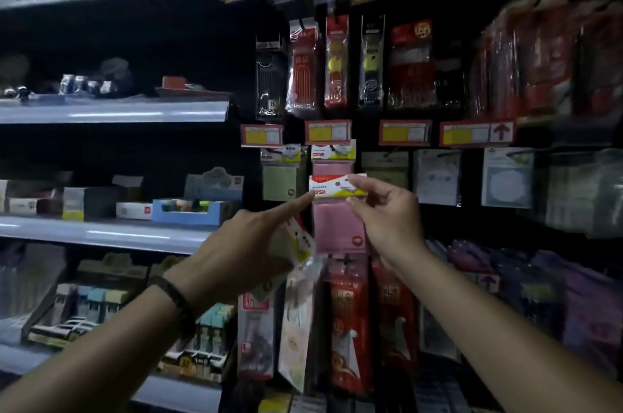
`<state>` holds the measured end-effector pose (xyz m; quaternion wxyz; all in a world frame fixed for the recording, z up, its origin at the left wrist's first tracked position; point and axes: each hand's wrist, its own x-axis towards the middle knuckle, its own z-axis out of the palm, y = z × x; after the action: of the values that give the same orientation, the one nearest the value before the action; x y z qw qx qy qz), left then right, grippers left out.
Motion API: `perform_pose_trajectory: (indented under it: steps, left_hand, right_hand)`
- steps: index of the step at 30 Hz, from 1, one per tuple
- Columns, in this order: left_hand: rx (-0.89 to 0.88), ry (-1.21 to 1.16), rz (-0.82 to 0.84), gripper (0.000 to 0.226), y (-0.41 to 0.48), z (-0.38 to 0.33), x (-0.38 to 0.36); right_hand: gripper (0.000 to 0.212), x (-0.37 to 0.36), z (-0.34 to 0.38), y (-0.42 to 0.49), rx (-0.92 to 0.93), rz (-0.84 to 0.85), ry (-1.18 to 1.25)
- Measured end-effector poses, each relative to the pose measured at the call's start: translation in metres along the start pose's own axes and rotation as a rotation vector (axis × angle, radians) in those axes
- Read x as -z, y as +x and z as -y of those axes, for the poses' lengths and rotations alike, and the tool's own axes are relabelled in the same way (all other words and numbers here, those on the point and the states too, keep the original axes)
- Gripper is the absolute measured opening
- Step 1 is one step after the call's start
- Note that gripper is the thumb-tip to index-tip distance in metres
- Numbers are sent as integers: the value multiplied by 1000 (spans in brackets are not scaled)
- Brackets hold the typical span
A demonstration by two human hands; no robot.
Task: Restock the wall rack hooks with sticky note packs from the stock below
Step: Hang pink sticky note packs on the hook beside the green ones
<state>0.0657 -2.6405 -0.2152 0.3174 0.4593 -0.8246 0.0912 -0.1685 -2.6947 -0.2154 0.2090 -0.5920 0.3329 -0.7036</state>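
Note:
My right hand [387, 213] pinches the white-and-red header card of a pink sticky note pack [337, 227], held up in front of the wall rack. Behind it another pink pack [332, 154] hangs on a hook. My left hand [249, 250] holds several more packs [296, 244] with yellow-and-white headers against its palm, while its index finger points out and touches the left end of the raised pack's header. A green sticky note pack [283, 176] hangs on the hook to the left.
Pale note packs [436, 176] hang on hooks to the right, under yellow-and-red price tags [328, 132]. Pen packs [337, 62] hang above, red packs [347, 318] below. Grey shelves [111, 111] with small boxes stand at the left.

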Motion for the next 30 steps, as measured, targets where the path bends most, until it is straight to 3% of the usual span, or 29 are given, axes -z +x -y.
perform_pose_trajectory:
  steps: [9,14,30]
  left_hand:
    - [-5,138,198,132,64,21,14]
    - [-20,160,173,143,83,30,11]
    - [16,136,131,148,107,42,0]
  right_hand:
    - [35,-27,-12,48,6,-106,212]
    - [30,-36,-17,66,38,-115,246]
    - [30,-41,-18,87,91,-64,230]
